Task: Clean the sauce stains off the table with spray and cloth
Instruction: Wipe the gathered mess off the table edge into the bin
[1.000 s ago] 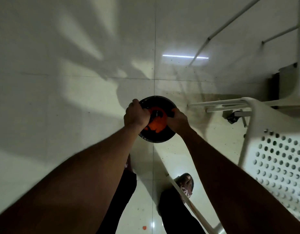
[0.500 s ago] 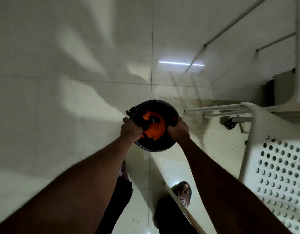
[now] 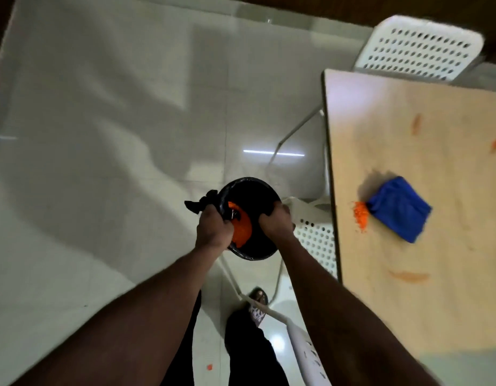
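- The left hand [image 3: 213,232] is at the centre of the frame, its fingers curled tight over the left rim of a black round bin [image 3: 249,193].
- The right hand [image 3: 277,222] grips the bin's right rim the same way, with its fingers hooked over the edge.
- A black liner [image 3: 199,205] covers the bin, and a bunched tail of it sticks out just above the left hand.
- An orange mess [image 3: 241,232] lies inside the bin between the 2 hands.
- Whether the bin rests on the pale tiled floor [image 3: 101,190] or is held above it cannot be told.
- The light wooden surface [image 3: 436,316] fills the right of the frame.
- The blue cloth [image 3: 398,208] lies crumpled on it near its left edge, well apart from both hands.
- A heap of orange crumbs [image 3: 361,215] touches the cloth's left corner.
- 3 orange smears [image 3: 416,123] mark the surface: 1 above the cloth, 1 at the right frame edge and 1 below the cloth.
- A white perforated chair [image 3: 416,48] stands at the surface's far end, in the upper right.
- A second chair [image 3: 313,238] sits under the surface's left edge, just right of the bin.
- A sandalled foot [image 3: 258,302] shows at lower centre.
- An orange speck [image 3: 209,366] lies on the floor at the bottom.
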